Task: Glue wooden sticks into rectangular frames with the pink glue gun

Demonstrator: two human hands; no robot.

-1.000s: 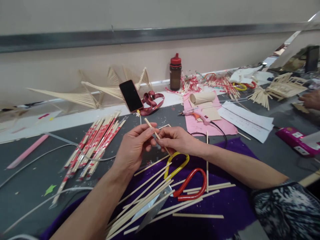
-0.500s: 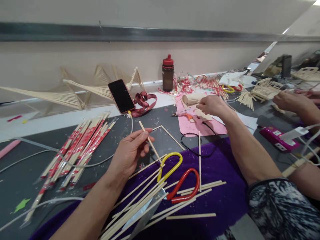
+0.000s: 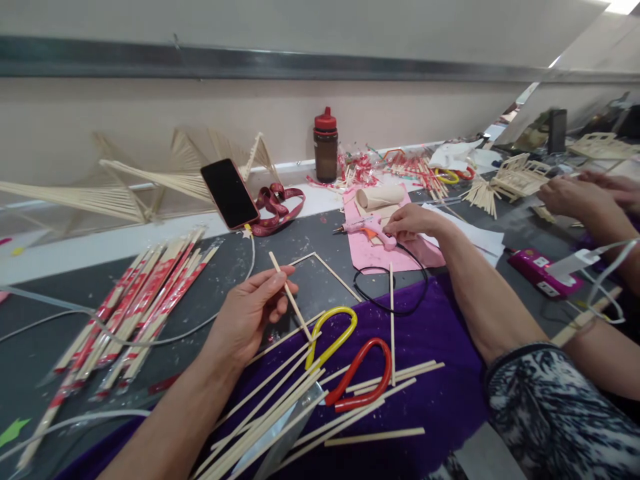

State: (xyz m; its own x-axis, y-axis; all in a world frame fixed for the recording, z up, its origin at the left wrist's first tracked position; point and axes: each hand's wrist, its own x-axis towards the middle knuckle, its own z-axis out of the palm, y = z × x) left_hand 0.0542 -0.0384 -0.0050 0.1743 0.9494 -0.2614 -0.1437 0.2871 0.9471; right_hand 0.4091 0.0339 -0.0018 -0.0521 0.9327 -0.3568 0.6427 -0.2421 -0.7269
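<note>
My left hand (image 3: 256, 308) pinches a thin wooden stick (image 3: 291, 299) between thumb and fingers, its lower end near the yellow handle loop of the scissors (image 3: 353, 327). These scissors, with one yellow and one red loop, lie partly under loose sticks (image 3: 265, 417) on the purple cloth (image 3: 450, 333). At the pink sheet (image 3: 360, 257), my right hand (image 3: 411, 223) has its fingers closed at the handle of a pink glue gun (image 3: 367, 229). Two joined sticks (image 3: 336, 275) form an angle on the dark table between my hands.
Wrapped stick bundles (image 3: 145, 300) lie left, crossed by a white cable (image 3: 165, 341). A phone (image 3: 230, 193), red lanyard (image 3: 280, 207) and bottle (image 3: 325, 147) are behind. Far right are another person's hands (image 3: 575, 197) and a purple power strip (image 3: 543, 272). The gun's black cord (image 3: 425, 287) loops forward.
My right hand has come down from above the pink sheet to the glue gun's handle. The left hand still pinches the stick. The whole view has shifted slightly.
</note>
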